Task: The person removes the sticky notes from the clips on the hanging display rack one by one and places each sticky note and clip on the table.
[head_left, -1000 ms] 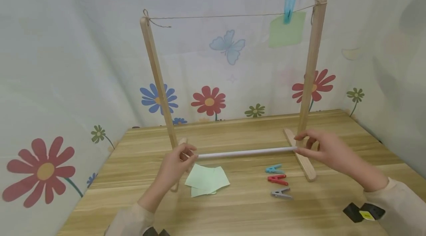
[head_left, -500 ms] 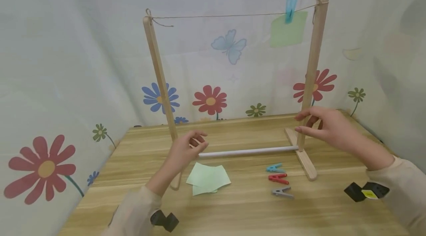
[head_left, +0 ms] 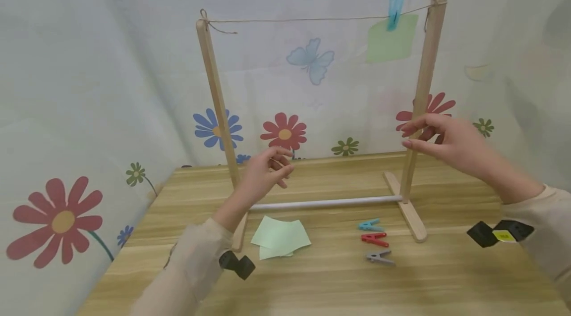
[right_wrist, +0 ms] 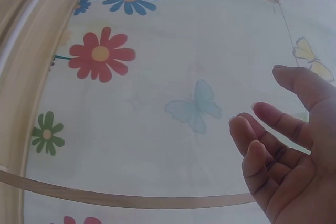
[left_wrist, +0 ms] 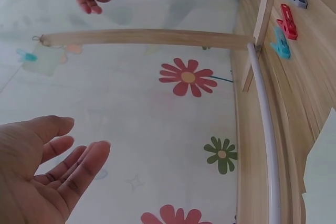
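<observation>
My left hand (head_left: 263, 172) hovers in front of the left wooden post (head_left: 217, 93), fingers loosely bent, holding nothing. My right hand (head_left: 450, 145) is raised beside the right wooden post (head_left: 428, 68), its fingers relaxed with a gap to the thumb. A white rod (head_left: 325, 203) runs low between the two posts; my left forearm hides its left end. A string (head_left: 294, 20) spans the post tops. On it, near the right post, a blue clothespin (head_left: 395, 11) holds a green sheet of paper (head_left: 392, 41).
Green paper sheets (head_left: 281, 239) overlap on the wooden table (head_left: 330, 286), in front of the rod. To their right lie a blue clothespin (head_left: 370, 225), a red clothespin (head_left: 374, 239) and a grey clothespin (head_left: 380, 257). A flower-printed curtain (head_left: 134, 58) hangs behind.
Both hands have let go of the white rod's ends and risen. The left hand has also shifted right. The rod stays low between the posts.
</observation>
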A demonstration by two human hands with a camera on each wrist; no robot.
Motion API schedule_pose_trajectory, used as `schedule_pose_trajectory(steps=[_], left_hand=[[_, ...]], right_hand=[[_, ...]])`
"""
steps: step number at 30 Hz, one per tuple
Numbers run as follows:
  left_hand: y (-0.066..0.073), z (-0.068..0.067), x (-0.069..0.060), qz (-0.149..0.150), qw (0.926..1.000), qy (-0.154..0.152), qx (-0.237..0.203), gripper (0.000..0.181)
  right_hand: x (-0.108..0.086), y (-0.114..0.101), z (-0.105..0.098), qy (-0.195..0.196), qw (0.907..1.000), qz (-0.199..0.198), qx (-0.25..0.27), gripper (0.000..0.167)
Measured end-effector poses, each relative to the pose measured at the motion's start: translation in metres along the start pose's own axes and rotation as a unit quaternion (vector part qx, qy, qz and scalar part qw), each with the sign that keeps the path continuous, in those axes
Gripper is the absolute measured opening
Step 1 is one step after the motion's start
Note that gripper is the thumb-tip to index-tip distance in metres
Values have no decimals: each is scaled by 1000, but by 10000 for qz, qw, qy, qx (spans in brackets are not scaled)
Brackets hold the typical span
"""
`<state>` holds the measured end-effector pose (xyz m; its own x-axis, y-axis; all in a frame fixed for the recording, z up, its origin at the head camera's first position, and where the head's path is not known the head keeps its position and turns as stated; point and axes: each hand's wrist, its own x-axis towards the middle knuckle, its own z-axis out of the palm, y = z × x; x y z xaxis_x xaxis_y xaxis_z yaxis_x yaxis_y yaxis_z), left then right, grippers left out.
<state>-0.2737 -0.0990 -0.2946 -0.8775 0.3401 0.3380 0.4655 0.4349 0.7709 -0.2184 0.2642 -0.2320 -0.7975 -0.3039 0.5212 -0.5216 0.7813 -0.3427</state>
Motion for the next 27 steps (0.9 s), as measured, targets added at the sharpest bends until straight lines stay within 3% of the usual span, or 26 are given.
schedule_pose_trajectory(steps=[4, 9, 14, 18, 27], left_hand=[[5, 7, 12, 8, 10000, 6, -92, 31], [13, 10, 26, 267, 9996, 111, 25, 32], [25, 9, 40, 387, 9991, 185, 6, 31], [36, 9, 54, 473, 9989, 69, 22, 34], [63, 20, 80, 705, 9975, -53, -68, 37]], right_hand=[[7, -5, -13, -9, 9998, 212, -19, 23], [18, -10, -26, -23, 9984, 554, 106, 26], [29, -11, -40, 139, 9982, 566, 133, 27], [36, -13, -53, 329, 9977, 565, 202, 28], [62, -19, -79, 658, 9964, 515, 140, 34]])
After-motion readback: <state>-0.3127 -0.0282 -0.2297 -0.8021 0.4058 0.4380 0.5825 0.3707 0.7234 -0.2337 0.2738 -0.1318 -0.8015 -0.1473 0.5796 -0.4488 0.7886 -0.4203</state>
